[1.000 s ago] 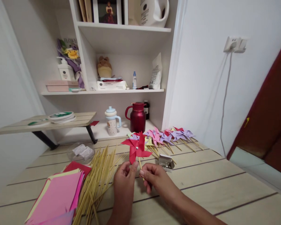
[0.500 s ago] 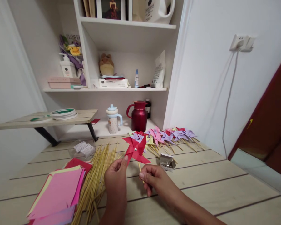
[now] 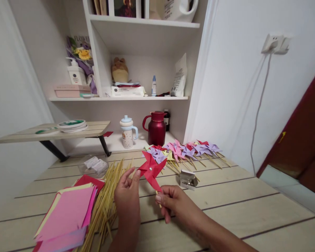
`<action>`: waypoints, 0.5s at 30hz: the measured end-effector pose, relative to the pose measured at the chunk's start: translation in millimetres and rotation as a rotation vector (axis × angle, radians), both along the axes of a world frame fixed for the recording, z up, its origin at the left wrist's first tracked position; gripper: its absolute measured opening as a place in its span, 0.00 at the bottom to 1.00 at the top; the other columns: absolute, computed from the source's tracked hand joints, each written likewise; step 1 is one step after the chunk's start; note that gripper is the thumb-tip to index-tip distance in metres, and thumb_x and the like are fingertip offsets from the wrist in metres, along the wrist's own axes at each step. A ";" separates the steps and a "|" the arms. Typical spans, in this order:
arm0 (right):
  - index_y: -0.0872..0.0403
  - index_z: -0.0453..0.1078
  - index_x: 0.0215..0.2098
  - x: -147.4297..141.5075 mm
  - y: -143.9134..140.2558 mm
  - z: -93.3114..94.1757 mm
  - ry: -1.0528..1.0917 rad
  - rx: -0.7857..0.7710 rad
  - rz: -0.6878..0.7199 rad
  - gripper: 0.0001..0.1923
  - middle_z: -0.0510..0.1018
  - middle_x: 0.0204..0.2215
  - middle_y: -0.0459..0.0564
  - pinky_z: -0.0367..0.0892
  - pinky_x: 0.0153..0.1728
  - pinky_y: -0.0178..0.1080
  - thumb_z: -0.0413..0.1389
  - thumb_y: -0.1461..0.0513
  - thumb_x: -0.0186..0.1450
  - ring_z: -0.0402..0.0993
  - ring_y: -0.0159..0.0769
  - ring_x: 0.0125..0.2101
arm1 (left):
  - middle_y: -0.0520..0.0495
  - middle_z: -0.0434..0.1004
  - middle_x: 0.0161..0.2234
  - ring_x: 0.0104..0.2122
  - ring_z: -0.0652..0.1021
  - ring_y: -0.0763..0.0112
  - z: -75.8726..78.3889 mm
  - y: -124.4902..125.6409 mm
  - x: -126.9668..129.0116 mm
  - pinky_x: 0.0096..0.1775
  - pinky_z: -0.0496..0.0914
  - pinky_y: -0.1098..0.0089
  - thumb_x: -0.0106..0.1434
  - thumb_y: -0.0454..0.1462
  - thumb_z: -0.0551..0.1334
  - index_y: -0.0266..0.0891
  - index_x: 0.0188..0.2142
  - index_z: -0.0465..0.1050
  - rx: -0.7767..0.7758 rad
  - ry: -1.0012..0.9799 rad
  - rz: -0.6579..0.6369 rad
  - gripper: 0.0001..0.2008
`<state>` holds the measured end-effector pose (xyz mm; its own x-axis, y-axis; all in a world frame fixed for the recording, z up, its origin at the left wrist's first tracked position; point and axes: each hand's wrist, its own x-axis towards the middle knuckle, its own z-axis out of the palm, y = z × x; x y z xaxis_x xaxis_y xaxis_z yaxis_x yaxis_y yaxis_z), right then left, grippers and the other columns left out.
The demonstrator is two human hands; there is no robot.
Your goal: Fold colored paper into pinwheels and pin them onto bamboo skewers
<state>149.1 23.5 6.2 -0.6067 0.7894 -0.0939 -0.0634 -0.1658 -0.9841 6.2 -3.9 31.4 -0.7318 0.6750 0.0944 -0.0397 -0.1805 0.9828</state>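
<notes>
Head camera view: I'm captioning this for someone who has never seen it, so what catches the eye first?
A red paper pinwheel stands mid-frame, its stick pinched by the right hand while the left hand touches a blade. Behind it, a row of pink and purple pinwheels lies on the wooden table; bamboo sticks and coloured paper lie left.

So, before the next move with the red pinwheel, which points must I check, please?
1. Right hand grips the stick: ok.
2. Left hand fingertips touch a blade of the red pinwheel: ok.
3. Pin at the centre is seated: cannot tell.
4. Blades are apart from the finished pinwheels: ok.
5. Small silver box lies close beside the right hand: not ok.
</notes>
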 end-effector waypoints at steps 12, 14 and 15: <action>0.56 0.68 0.26 -0.3 10.7 0.0 0.058 0.084 -0.163 0.27 0.69 0.15 0.41 0.53 0.16 0.30 0.63 0.41 0.52 0.61 0.24 0.13 | 0.57 0.58 0.19 0.22 0.64 0.69 -24.6 7.7 20.4 0.29 0.59 0.69 0.48 0.48 0.71 0.42 0.24 0.74 -0.042 0.463 -0.039 0.14; 0.57 0.68 0.26 -1.2 9.7 -3.0 0.034 0.089 -0.155 0.27 0.69 0.15 0.40 0.52 0.16 0.30 0.62 0.41 0.52 0.60 0.24 0.13 | 0.57 0.58 0.19 0.22 0.64 0.69 -21.9 6.3 22.2 0.29 0.58 0.69 0.48 0.48 0.71 0.42 0.22 0.73 -0.087 0.480 -0.030 0.14; 0.57 0.68 0.26 -1.8 9.0 -4.4 0.022 0.088 -0.145 0.27 0.69 0.15 0.40 0.51 0.16 0.30 0.62 0.41 0.53 0.60 0.24 0.13 | 0.57 0.57 0.18 0.22 0.64 0.69 -20.0 5.6 22.5 0.29 0.57 0.69 0.48 0.48 0.71 0.42 0.21 0.72 -0.110 0.478 -0.030 0.15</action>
<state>147.4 32.5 1.8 -0.4865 0.8736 -0.0087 -0.1021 -0.0667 -0.9925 28.7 1.6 11.4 -0.6038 0.7201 0.3418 0.4165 -0.0806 0.9056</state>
